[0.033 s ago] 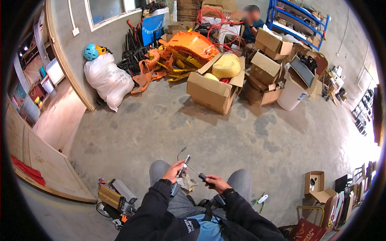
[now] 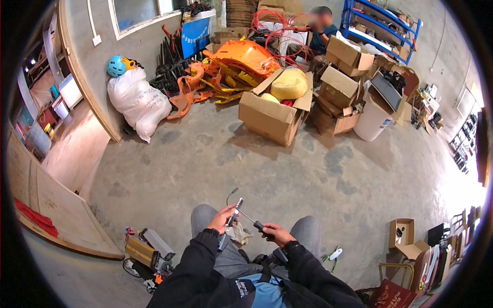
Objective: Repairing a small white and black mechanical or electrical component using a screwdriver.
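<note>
Over your knees, your left hand (image 2: 222, 218) pinches a slim black part (image 2: 234, 212) with a wire at 12 o'clock, your right hand (image 2: 275, 234) closed on a screwdriver (image 2: 256, 224) at its 3 o'clock, tip touching it.

Place: a workshop or storeroom is shown.
Floor: bare concrete floor (image 2: 215, 154) is seen.
Storage: cardboard boxes (image 2: 272, 118) are piled by blue shelving (image 2: 382, 25).
Parts: orange plastic panels (image 2: 241, 56) are heaped against the wall.
</note>
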Motion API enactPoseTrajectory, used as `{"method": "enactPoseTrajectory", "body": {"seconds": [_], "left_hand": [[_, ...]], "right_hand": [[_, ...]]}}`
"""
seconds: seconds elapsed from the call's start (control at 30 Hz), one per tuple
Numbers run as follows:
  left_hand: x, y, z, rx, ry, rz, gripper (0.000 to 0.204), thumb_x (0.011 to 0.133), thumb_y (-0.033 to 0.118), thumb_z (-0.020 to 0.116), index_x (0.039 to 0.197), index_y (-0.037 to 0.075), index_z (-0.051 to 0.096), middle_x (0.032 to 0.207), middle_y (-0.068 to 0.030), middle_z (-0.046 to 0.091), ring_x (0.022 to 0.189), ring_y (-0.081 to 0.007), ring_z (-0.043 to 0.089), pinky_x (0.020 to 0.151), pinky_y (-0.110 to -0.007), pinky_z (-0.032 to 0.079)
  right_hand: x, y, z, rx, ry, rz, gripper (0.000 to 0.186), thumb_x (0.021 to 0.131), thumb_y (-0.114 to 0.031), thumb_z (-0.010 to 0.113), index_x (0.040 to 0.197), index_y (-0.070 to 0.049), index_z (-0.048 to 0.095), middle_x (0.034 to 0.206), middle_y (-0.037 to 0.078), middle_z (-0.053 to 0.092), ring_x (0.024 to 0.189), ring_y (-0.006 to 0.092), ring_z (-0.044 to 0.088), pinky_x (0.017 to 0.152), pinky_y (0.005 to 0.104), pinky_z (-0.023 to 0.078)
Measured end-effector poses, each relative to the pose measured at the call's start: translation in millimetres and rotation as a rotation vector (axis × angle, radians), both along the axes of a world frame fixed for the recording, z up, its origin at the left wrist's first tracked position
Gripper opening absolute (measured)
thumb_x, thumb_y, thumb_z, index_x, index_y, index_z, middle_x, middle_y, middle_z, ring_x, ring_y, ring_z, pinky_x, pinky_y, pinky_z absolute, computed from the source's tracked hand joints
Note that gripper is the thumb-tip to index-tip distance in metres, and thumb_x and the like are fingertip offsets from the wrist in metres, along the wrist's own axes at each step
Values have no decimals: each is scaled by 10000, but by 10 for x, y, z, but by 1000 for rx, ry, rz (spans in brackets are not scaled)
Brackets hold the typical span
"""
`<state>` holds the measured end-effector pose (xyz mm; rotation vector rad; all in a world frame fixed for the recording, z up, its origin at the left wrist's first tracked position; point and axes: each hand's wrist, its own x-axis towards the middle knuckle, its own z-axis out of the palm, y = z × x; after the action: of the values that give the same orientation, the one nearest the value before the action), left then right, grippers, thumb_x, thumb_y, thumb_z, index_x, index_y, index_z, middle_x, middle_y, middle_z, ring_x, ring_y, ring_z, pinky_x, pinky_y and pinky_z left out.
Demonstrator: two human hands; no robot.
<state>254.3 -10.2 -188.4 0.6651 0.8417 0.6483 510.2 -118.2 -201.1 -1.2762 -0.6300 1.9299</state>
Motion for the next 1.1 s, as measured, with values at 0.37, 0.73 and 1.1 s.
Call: {"method": "enactPoseTrajectory", "body": {"seconds": [0.37,0.73,1.1], "left_hand": [[15,9,13,4,-14,2,395,932,199,515,1307,89,460,965,-79,634,792,-154,612,573,-264,495],[14,-9,44,3,-1,5,403,936,190,505,1321,91,444,971,-73,627,794,-153,607,574,-267,488],[26,1,74,23,16,9,403,933,210,516,1309,78,457,964,-73,621,788,-148,607,570,-268,478]], "right_hand": [[16,8,8,-5,17,-4,325,870,-227,630,1159,-90,566,962,8,620,835,121,600,690,260,447],[13,6,-10,4,8,6,318,872,-230,629,1157,-102,567,975,-1,626,832,116,599,687,258,445],[13,26,-4,-10,16,-8,307,860,-217,644,1144,-112,588,946,-13,620,825,106,600,677,255,434]]}}
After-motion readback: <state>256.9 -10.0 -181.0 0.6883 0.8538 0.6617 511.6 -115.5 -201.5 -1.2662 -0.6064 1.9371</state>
